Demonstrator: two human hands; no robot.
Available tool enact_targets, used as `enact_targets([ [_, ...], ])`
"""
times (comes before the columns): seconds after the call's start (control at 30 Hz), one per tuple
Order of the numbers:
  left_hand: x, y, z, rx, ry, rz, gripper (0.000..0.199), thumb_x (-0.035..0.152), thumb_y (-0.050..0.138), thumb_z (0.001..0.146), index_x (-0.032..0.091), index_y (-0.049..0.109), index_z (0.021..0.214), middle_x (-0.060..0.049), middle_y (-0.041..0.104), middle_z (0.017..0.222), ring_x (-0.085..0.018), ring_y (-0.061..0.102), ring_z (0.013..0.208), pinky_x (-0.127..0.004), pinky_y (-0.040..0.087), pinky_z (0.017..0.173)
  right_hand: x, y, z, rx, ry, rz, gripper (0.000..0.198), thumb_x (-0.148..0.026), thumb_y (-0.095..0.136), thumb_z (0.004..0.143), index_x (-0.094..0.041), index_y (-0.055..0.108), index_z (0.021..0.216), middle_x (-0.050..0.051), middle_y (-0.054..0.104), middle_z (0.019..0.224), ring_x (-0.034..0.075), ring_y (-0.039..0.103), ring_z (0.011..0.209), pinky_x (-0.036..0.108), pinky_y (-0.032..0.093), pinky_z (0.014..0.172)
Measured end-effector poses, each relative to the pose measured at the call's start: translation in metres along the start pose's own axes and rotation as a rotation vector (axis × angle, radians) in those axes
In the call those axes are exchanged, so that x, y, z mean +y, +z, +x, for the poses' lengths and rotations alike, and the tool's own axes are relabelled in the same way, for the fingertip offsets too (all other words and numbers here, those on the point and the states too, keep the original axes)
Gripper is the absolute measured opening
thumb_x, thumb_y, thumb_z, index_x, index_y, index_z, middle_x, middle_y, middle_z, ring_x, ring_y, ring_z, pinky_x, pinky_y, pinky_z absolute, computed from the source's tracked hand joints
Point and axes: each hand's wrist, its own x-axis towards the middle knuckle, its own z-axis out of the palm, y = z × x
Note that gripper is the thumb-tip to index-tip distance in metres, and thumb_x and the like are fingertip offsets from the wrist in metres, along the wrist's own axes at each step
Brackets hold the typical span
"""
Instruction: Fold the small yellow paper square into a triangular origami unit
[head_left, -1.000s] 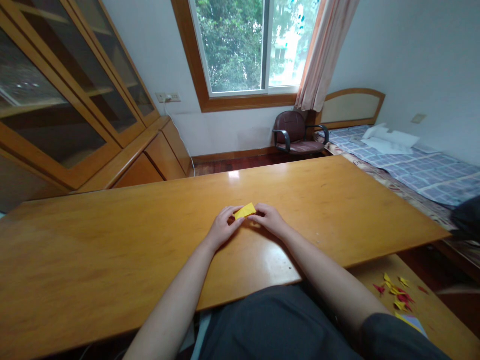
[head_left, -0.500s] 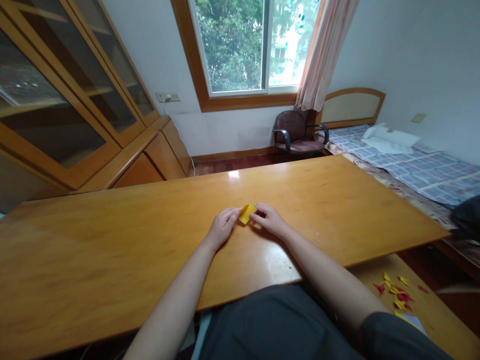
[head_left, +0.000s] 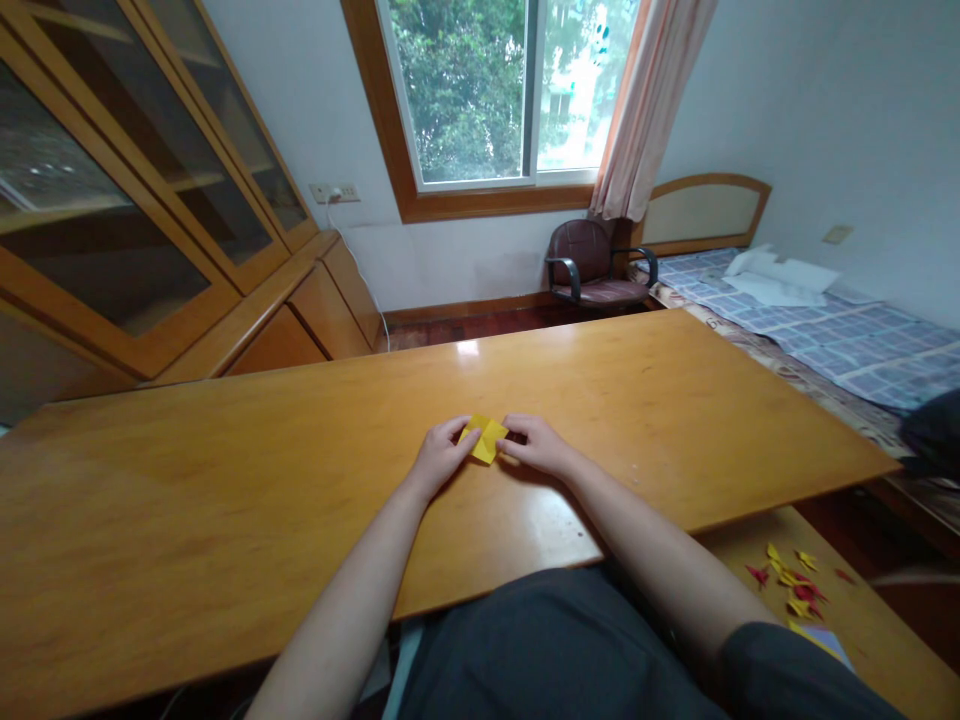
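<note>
A small yellow sheet of origami paper (head_left: pixel 487 441) with crease lines lies between my hands, over the middle of the wooden table (head_left: pixel 262 490). My left hand (head_left: pixel 444 449) grips its left side, with the thumb on top and the fingers partly behind. At the right corner, my right hand (head_left: pixel 534 441) pinches the paper between thumb and fingers. The paper looks mostly spread out, its face turned up toward me. Its underside is hidden.
On a lower surface at the right lie several folded yellow and red paper pieces (head_left: pixel 802 590) and a small stack of paper sheets (head_left: pixel 829 645). Beyond the table stand a brown armchair (head_left: pixel 589 262), a bed (head_left: pixel 840 340) and a glass-door cabinet (head_left: pixel 172 180).
The yellow paper was folded up more and tilted; now it is spread flatter, showing creases. Both hands have shifted slightly, the left thumb now lying over the paper.
</note>
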Motion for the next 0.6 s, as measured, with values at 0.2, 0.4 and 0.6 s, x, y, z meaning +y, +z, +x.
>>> enact_targets([
  [0.2,-0.001,-0.001,-0.001,-0.022,-0.128,-0.32,0.035,0.045,0.067,0.079,0.016,0.067,0.097,-0.006,0.073,0.097,-0.02,0.068,0.087,-0.03,0.054,0.08,0.0,-0.001,0.0,0.111,0.049,0.085,0.016,-0.03,0.059,0.084,-0.017,0.06,0.074,0.0,0.06,0.073,0.014,0.054,0.072,0.026,0.043,0.069],
  [0.4,0.0,-0.002,0.001,-0.011,-0.2,-0.456,0.038,0.046,0.073,0.073,0.017,0.066,0.096,-0.005,0.073,0.091,-0.02,0.069,0.083,-0.032,0.055,0.08,0.006,0.007,-0.003,0.179,0.097,0.282,0.029,-0.032,0.061,0.085,-0.02,0.055,0.11,0.002,0.063,0.09,0.013,0.06,0.074,0.026,0.048,0.069],
  [0.6,-0.003,-0.001,0.003,0.022,-0.238,-0.457,0.043,0.049,0.071,0.072,0.016,0.064,0.098,-0.005,0.073,0.089,-0.021,0.069,0.082,-0.032,0.056,0.077,0.006,0.008,-0.004,0.223,0.017,0.236,0.032,-0.022,0.055,0.087,-0.023,0.054,0.119,0.004,0.065,0.104,0.011,0.06,0.07,0.027,0.05,0.069],
])
